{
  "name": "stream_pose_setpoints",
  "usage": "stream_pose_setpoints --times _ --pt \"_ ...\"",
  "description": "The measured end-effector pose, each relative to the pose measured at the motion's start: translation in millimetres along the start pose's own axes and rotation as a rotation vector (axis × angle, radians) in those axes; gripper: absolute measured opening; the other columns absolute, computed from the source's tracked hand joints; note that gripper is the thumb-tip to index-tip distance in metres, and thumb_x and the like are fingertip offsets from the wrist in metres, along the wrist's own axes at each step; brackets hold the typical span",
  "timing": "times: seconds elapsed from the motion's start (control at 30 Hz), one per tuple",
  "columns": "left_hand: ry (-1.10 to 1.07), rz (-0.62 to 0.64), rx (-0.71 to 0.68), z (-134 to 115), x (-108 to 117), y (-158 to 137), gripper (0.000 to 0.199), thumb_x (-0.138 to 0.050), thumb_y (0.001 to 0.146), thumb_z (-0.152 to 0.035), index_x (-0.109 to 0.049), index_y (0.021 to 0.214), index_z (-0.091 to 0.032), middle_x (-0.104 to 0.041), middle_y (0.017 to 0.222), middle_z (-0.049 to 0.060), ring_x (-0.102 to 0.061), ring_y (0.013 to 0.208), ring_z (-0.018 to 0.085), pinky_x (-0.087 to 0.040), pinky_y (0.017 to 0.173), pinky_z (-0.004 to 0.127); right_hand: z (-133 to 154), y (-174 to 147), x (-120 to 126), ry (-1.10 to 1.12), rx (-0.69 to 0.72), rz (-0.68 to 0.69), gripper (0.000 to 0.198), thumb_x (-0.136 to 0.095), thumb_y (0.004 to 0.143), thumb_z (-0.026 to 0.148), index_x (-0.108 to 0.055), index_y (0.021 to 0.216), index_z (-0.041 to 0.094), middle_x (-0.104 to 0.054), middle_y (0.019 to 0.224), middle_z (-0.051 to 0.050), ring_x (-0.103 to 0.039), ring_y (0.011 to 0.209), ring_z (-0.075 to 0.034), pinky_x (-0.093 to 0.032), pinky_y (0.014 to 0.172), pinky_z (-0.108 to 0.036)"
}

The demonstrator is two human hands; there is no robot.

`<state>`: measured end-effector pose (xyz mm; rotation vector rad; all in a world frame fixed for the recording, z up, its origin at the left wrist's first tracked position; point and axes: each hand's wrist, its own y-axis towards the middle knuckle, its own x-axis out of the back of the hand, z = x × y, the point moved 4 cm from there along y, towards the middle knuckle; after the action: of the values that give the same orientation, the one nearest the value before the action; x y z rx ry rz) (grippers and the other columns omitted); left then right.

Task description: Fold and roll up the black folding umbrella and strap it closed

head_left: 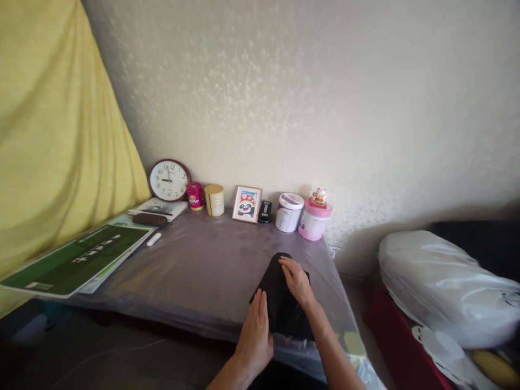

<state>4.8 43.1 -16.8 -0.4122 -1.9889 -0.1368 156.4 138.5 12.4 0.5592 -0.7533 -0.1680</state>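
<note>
Black bundle [278,303] under both hands, near the table's right-hand front edge.
I watch it over my feed, soft-looking and lying on the plastic-covered table [195,265]; the left hand [254,331] rests along its left side, fingers straight and pressed together; the right hand [298,281] lies over its upper right part, fingers also close together and extended, pointing toward its far end; I cannot clearly make out the thumbs; beyond, along the wall, I see a round clock [169,180], a picture frame [247,204], a white tub [289,214] and, just beside that, a pink-lidded tub [313,221] with a small figurine [319,197] on top; a green sheet [85,257] lies well apart, at the table's left.
</note>
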Motion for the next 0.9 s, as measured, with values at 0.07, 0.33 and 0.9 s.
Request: stream_pose_setpoints --times 0.07,0.33,0.9 --pt "0.011 0.005 0.015 1.8 -2.2 0.3 0.081 -0.040 0.066 -0.001 -0.006 0.140 0.000 -0.003 0.148 0.013 -0.003 0.136 0.017 -0.013 0.112 0.027 -3.2 6.3 -13.7 -0.099 0.076 0.032 0.030 -0.040 0.088 0.029 -0.064 0.100 0.016 -0.058 0.116 -0.009 -0.048 0.115 -0.021 -0.035 0.100 -0.039" --pt "0.144 -0.261 -0.170 -17.4 13.7 -11.8 0.086 -0.043 0.066 -0.012 -0.005 0.143 -0.018 0.011 0.148 0.005 0.005 0.136 0.027 -0.009 0.110 0.050 -8.1 -5.1 -25.9 -0.278 0.064 0.056 0.034 -0.033 0.093 0.027 -0.061 0.110 0.019 -0.053 0.124 -0.004 -0.039 0.123 -0.020 -0.029 0.103 -0.038" --pt "0.117 -0.065 -0.179 -2.5 20.5 -2.5 0.083 -0.048 0.072 -0.028 -0.005 0.143 -0.023 0.010 0.147 0.002 0.001 0.136 0.027 -0.010 0.109 0.050 -5.7 -3.1 -28.3 -0.294 0.055 0.053 0.034 -0.032 0.093 0.026 -0.061 0.109 0.019 -0.053 0.124 -0.004 -0.038 0.124 -0.020 -0.029 0.102 -0.038"
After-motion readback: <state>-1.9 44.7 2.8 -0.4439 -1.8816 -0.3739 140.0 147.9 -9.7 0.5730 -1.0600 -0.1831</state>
